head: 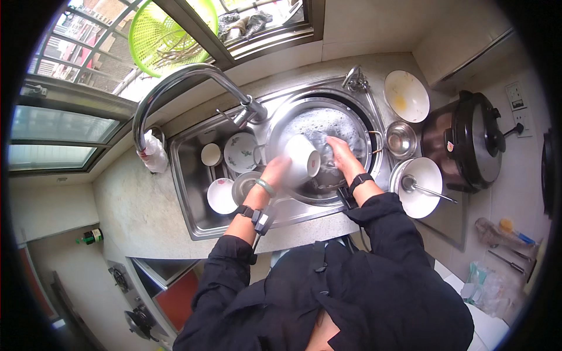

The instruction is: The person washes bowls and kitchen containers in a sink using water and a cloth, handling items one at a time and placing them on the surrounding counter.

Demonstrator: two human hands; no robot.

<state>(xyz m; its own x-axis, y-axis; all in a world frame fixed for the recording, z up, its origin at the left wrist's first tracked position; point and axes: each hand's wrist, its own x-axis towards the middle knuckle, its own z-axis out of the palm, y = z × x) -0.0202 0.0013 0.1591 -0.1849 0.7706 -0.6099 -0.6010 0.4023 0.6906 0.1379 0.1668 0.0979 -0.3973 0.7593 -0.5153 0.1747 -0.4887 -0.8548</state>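
Observation:
A white bowl (304, 154) with a small red mark on its base is tilted on its side over a large metal pan (281, 115). My left hand (277, 172), blurred, grips the bowl from the left. Foamy water (327, 120) partly fills the pan, which sits in the right sink basin. Just right of the bowl, my right hand (344, 159) hovers over the water, apart from the bowl. No object shows in its fingers, which point towards the bowl.
The left sink basin (186, 202) holds a cup (211, 154), a leaf-patterned dish (240, 151) and bowls (221, 196). A faucet (252, 109) arches behind. Bowls with a ladle (409, 183), a metal bowl (400, 139), a stained bowl (406, 96) and an electric cooker (461, 140) stand right.

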